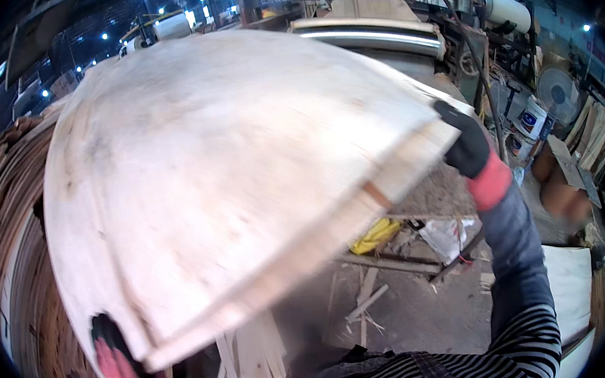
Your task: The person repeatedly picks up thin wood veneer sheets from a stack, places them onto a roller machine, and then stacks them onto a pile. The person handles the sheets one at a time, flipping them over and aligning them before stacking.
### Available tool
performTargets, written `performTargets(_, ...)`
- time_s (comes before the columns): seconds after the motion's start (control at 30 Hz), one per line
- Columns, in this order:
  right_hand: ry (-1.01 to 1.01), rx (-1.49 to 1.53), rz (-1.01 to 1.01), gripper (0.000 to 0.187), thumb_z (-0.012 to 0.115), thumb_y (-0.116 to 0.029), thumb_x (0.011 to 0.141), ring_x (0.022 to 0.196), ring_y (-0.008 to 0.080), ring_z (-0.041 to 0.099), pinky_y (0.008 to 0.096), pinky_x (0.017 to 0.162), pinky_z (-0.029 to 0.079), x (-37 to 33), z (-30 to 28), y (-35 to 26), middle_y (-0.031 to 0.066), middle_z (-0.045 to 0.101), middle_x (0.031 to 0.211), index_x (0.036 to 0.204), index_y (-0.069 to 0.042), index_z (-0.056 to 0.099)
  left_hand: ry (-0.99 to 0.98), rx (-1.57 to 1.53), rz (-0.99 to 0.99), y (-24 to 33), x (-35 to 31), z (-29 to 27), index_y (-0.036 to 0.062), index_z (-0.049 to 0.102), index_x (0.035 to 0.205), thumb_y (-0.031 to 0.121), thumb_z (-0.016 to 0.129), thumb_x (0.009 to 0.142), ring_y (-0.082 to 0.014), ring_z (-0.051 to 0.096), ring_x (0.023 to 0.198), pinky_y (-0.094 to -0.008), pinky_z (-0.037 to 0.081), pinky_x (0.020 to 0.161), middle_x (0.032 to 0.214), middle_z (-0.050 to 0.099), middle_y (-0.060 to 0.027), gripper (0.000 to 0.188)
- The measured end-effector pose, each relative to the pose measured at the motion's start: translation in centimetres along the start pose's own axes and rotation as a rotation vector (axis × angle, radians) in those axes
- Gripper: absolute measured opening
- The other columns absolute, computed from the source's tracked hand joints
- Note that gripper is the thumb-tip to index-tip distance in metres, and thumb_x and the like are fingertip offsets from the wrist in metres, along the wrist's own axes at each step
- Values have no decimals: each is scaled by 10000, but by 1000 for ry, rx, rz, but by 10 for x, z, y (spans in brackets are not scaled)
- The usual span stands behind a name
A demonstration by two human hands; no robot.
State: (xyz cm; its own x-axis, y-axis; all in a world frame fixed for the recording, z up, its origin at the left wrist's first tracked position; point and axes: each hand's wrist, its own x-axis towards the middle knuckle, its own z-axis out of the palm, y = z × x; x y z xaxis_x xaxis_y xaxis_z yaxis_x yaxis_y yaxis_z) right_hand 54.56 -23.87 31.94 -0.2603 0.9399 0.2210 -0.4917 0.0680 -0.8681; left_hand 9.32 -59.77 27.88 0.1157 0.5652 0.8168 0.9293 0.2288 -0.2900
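A large, pale wood veneer sheet (228,159) fills the middle of the head view, tilted and slightly smeared by motion. Its near edge shows a light band with a small brown mark. My left hand (120,363), in a black and pink glove, is closed on the sheet's near left corner. At the right corner, my right hand (468,146), gloved the same way, grips the edge; part of its fingers is hidden. Whether it is one sheet or several layers I cannot tell.
A tall stack of brown veneer (12,243) stands along the left. Beyond the sheet is a machine with a long shiny roller (376,38). To the right are a fan (557,95), white buckets (530,118) and pale sheets (570,284). Wood strips (256,355) and a yellow bag (375,235) lie below.
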Motion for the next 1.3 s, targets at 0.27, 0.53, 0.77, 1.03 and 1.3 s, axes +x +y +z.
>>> performTargets(0.27,519,19,-27,423,491,-226,886,1087,233,487,356,923,400,-379,-191,75,112,504,1191,1239,-3,423,-379,-529,-20,178,-215,-19,88,634,852,100,561,668,-360,556,951,-480,467,797,1006,595,-150,199)
performTargets(0.53,869,-51,425,430,397,-502,882,394,127,398,255,352,300,-545,-238,197,-24,458,522,869,-111,573,-516,-541,126,210,-265,43,143,614,903,105,587,625,-240,520,991,-437,428,855,1078,549,-30,282)
performTargets(0.77,462,-1638,729,426,469,-319,899,778,207,587,294,701,467,-532,-152,212,60,618,852,1143,30,460,-481,-645,184,157,-272,78,207,586,878,162,680,582,-270,486,1034,-501,378,891,1104,523,-40,314)
performTargets(1.03,412,-1625,873,480,455,-322,891,855,230,591,312,747,464,-398,-68,238,106,619,933,1210,30,385,-734,-905,-51,93,-211,240,211,592,1036,113,586,568,-323,421,1113,-531,290,947,1215,451,-125,479)
performTargets(1.3,523,-1764,149,399,427,-239,914,1045,218,493,299,938,356,-268,-158,279,105,523,1143,1229,4,401,-524,-741,361,132,26,369,71,487,1193,99,504,790,-354,386,1158,-438,297,986,1197,462,-166,404)
